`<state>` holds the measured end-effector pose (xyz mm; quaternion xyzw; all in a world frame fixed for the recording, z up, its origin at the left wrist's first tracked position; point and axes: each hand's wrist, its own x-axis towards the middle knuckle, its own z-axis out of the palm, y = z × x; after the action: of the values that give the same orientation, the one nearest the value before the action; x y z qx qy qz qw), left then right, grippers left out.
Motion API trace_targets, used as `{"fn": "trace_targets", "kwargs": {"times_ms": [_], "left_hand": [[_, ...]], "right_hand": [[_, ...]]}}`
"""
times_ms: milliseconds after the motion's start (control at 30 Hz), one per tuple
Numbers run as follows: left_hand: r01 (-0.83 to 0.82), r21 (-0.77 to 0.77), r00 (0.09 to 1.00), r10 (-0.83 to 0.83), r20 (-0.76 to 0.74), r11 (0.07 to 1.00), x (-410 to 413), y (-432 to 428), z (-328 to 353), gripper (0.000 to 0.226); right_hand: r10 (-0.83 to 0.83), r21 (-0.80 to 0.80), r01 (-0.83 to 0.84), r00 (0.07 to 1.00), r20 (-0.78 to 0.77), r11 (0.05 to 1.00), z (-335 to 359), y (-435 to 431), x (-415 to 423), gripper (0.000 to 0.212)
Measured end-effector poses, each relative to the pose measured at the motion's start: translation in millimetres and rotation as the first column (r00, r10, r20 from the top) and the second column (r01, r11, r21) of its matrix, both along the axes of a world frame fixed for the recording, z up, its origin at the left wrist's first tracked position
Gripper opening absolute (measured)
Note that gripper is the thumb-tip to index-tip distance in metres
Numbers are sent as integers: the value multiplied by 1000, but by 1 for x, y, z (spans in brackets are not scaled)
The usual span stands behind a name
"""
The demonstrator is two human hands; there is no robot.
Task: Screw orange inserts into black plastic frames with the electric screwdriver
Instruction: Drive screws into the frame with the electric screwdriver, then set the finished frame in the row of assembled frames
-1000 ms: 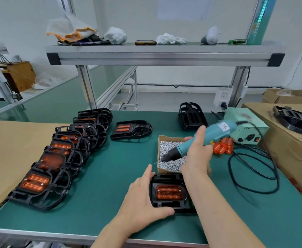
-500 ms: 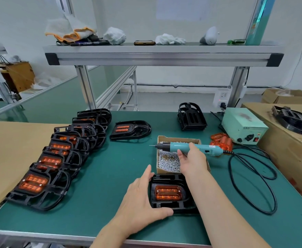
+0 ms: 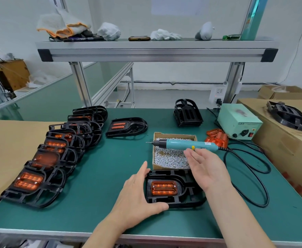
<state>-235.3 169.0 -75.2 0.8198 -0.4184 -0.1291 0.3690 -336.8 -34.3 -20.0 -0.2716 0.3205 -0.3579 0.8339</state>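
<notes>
A black plastic frame (image 3: pixel 186 199) with an orange insert (image 3: pixel 163 187) in it lies near the table's front edge. My left hand (image 3: pixel 137 194) grips the frame's left side, thumb under its front edge and fingers along the left rim. The teal electric screwdriver (image 3: pixel 184 144) lies across the cardboard box of screws (image 3: pixel 171 158), tip pointing left. My right hand (image 3: pixel 205 167) hovers just in front of the screwdriver with fingers straight and palm turned left, holding nothing.
A row of finished frames (image 3: pixel 46 161) overlaps along the left. One more frame (image 3: pixel 127 127) lies behind the box. A stack of empty black frames (image 3: pixel 187 115), loose orange inserts (image 3: pixel 217 137), the green power supply (image 3: pixel 238 121) and its black cable (image 3: pixel 245 176) fill the right side.
My right hand laid the screwdriver down across the screw box, let go of it and drew back with fingers straight. My left hand stayed on the frame.
</notes>
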Motion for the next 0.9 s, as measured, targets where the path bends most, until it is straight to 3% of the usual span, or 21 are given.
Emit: {"fn": "trace_targets", "kwargs": {"times_ms": [67, 133, 233, 300, 467, 700, 900], "left_hand": [[-3, -1, 1000, 3, 1, 1000, 0, 0, 0, 128], [-13, -11, 1000, 13, -16, 1000, 0, 0, 0, 126], [-40, -53, 996, 36, -76, 998, 1, 1, -1, 121], [-52, -77, 994, 44, -105, 996, 2, 1, -2, 119], [-64, -100, 988, 49, -147, 993, 2, 1, 1, 116], [-144, -203, 957, 84, -278, 968, 4, 4, 4, 105], [-123, -234, 965, 61, -254, 964, 1, 7, 6, 110]], "right_hand": [[-40, -121, 35, 998, -40, 992, -5, 4, -10, 18], [-107, -367, 46, 984, -146, 929, -13, 3, -19, 22], [-195, -717, -58, 944, -266, 695, -29, -3, -34, 30], [-227, -819, -171, 912, -343, 547, -39, -8, -42, 39], [-190, -866, -340, 884, -427, 366, -51, -12, -47, 57], [-85, -861, -342, 913, -400, 376, -50, -12, -49, 63], [-39, -882, -300, 941, -336, 363, -49, -9, -48, 62]]}}
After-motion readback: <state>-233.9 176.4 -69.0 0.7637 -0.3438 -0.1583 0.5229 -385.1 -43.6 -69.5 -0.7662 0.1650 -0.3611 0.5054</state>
